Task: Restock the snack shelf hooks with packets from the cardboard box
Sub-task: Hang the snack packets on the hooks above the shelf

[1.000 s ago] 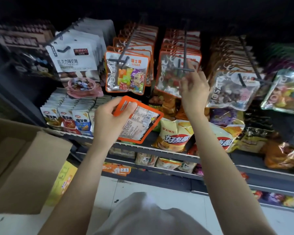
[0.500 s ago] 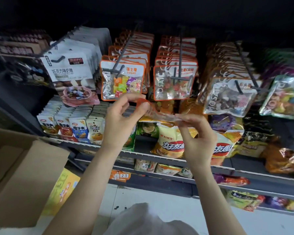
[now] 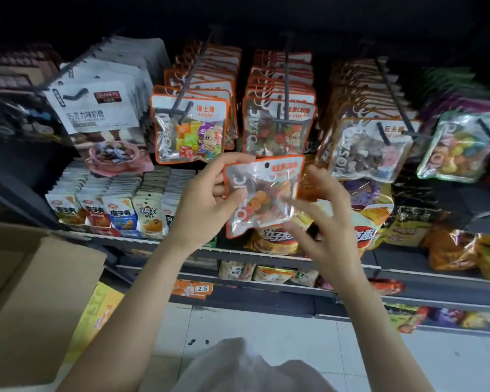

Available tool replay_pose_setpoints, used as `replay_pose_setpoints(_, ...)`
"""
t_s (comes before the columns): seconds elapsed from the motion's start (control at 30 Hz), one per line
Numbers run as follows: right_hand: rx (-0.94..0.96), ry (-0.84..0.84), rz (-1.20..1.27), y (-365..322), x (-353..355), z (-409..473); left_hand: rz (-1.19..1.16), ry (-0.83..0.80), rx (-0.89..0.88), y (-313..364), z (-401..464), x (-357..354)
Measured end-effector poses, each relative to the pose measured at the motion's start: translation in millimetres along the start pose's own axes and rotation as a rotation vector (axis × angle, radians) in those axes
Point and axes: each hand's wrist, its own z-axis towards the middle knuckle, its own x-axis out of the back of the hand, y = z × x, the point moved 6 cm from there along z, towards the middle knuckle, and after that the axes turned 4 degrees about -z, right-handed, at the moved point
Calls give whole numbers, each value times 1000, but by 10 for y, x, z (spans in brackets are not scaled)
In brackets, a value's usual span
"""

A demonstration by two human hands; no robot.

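Currently the left hand point(image 3: 207, 205) pinches the packet point(image 3: 262, 193) by its left edge, just below the hook point(image 3: 286, 89); the right hand point(image 3: 323, 222) hovers beside it, fingers spread. Light, limp, slick film: probably best held near the top hole.

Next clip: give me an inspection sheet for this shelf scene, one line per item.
Surface: dark shelf edge under the hooks; white tiled floor below.
Job's things: orange-rimmed candy packet held front-on, hang hole at top, below the matching packet row on the centre hook; cardboard box open at lower left.
Clutter: yellow pack beside the box.
Grip: left hand grips the packet's left edge; right hand, blurred, fingers spread at its right side.
Cables: nothing seen.
Surroundings: neighbouring hooks full; chip bags on the shelf.
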Motion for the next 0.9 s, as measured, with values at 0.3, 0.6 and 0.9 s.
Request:
replay_pose_setpoints(0.3,-272,125,179,227,24,440,86,33,-127,42,450,-27)
replay_pose_setpoints(0.6,-236,166,-26,260,-97,462,344,187,-261,-89,533,9)
replay_pose_setpoints(0.9,-230,152,-113,313,-124,479,437,214,-251,-162,595,-68)
